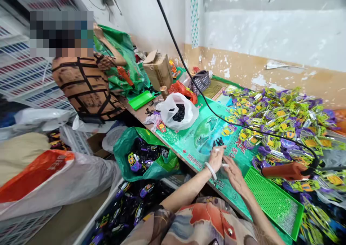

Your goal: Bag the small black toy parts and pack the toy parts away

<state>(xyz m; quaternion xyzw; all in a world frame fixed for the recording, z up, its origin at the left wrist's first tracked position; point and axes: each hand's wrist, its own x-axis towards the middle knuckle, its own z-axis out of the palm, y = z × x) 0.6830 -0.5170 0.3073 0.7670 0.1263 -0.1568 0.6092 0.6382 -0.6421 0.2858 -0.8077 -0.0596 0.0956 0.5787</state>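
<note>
My left hand (216, 159), with a pale bangle (211, 170) at the wrist, is over the green printed table cover. Its fingers are bent together, and what they hold, if anything, is hidden. Just beyond its fingertips are small black plastic parts (218, 142). My right hand (233, 172) is close beside it, fingers stretched toward the left hand, with a white band on one of them. A green perforated tray (259, 189) with small shiny pieces (289, 210) lies right of my right hand. Across it sits an orange-handled power screwdriver (283, 171) on a black cable.
Yellow-green and purple toy car parts (278, 118) are heaped at right. A white bag (180, 111) of black parts stands on the table. A green sack (146, 156) and a bin (127, 209) hold parts below. A co-worker (86, 82) sits left. The cable (183, 64) crosses overhead.
</note>
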